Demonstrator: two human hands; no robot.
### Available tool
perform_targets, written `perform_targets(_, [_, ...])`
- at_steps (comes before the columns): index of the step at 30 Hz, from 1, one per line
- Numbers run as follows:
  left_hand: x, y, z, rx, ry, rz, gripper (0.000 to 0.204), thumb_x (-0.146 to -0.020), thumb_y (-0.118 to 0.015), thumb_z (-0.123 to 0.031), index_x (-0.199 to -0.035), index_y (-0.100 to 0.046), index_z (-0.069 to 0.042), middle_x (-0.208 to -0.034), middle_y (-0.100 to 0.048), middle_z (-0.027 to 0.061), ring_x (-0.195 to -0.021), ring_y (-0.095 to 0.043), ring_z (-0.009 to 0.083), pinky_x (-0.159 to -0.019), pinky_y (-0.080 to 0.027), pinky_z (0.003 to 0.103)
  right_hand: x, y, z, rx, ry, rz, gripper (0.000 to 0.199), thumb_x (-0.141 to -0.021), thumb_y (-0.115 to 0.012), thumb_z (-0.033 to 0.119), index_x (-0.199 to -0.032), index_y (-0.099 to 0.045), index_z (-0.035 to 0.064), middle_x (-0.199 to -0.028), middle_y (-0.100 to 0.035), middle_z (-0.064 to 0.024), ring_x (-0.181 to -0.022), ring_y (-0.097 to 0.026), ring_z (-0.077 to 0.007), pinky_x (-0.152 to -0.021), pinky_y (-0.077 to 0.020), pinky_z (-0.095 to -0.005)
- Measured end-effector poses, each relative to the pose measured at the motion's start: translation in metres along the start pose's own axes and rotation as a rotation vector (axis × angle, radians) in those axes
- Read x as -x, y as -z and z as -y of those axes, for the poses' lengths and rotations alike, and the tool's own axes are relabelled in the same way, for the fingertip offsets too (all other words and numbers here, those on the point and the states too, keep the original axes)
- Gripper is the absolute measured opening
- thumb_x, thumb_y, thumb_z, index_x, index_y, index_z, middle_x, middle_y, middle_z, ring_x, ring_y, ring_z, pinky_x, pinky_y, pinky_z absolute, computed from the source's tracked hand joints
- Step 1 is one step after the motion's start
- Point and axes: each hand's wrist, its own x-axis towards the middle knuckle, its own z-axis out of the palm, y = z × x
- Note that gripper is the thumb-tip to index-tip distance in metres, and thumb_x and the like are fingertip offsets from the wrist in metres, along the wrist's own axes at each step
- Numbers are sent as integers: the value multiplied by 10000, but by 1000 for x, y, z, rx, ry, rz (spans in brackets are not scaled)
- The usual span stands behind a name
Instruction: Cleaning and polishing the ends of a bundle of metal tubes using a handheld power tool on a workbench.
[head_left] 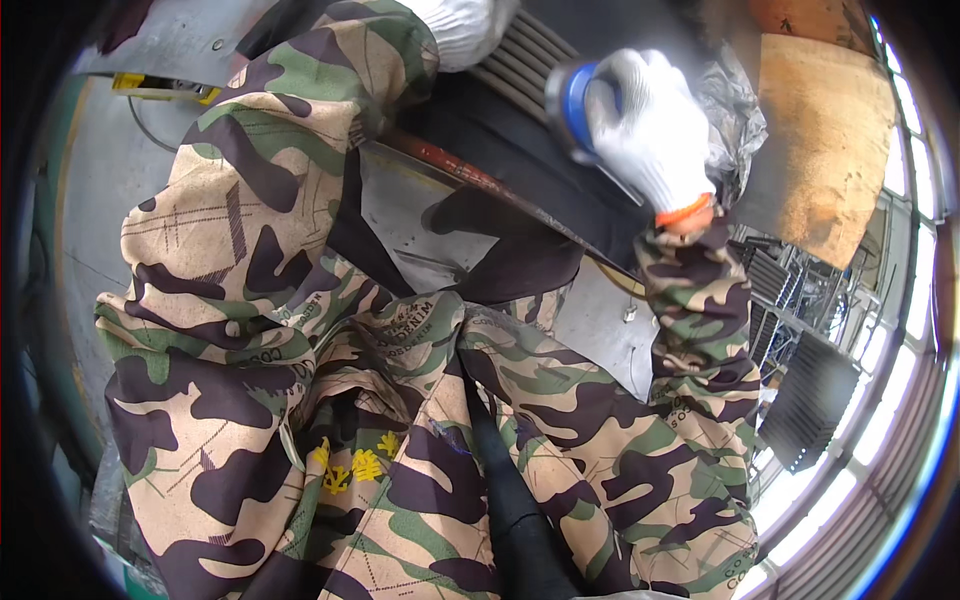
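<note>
My right hand (650,130), in a white knit glove with an orange cuff, is closed around a round tool with a blue body and a grey rim (568,105), held over a dark ribbed metal part (520,65). My left hand (460,28), also in a white glove, sits at the top edge on the same ribbed part; only part of it shows and its fingers are hidden. Both forearms wear camouflage sleeves that fill the middle of the view.
A grey metal sheet (420,215) with a rusty red edge bar (470,175) lies under my arms. Crumpled clear plastic (730,110) sits beside a brown board (820,150) at the right. Dark ribbed parts (815,400) are stacked at lower right. A yellow item (165,88) lies at upper left.
</note>
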Motion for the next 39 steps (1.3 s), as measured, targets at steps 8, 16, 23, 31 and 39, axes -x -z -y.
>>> perform_targets(8, [-22, -15, -2, -32, 68, 72, 541, -1016, -516, -344, -1403, -567, 31, -1497, -523, 262, -1458, -409, 439, -1240, -254, 536, 28, -5, -41, 80, -77, 16, 137, -863, -667, 237, -960, -668, 140, -928, -644, -128, -868, -657, -369, -751, -555, -488])
perform_targets(16, [2, 6, 4, -109, -30, 44, 515, -1004, -536, -310, -1383, -580, 36, -1463, -556, 266, -1428, -446, 444, -1229, -286, 518, 5, -4, -49, 11, -115, 18, 146, -882, -643, 213, -944, -644, 80, -907, -647, -164, -850, -652, -379, -736, -545, -482])
perform_targets(23, [-12, -21, 32, -362, -327, -66, 344, -1016, -531, -272, -1289, -675, -121, -1405, -613, 156, -1303, -534, 407, -1110, -409, 516, 40, 32, -16, -19, -53, -91, 105, -833, -679, 176, -839, -609, 97, -799, -569, -121, -739, -609, -327, -637, -514, -438])
perform_targets(31, [-16, -1, 14, -29, -462, -27, 484, -954, -645, -329, -1317, -631, -10, -1312, -652, 225, -1259, -567, 430, -1118, -388, 521, 37, 15, -59, -8, -134, -116, 139, -845, -636, 195, -853, -641, 57, -838, -628, -172, -789, -647, -368, -696, -542, -478])
perform_targets(39, [-11, -12, -13, -19, -289, 37, 508, -1004, -580, -276, -1419, -555, 17, -1422, -583, 257, -1368, -503, 455, -1186, -346, 543, 18, 31, -41, -79, -200, 97, 210, -861, -615, 222, -930, -712, 49, -960, -700, -197, -937, -695, -383, -798, -576, -492])
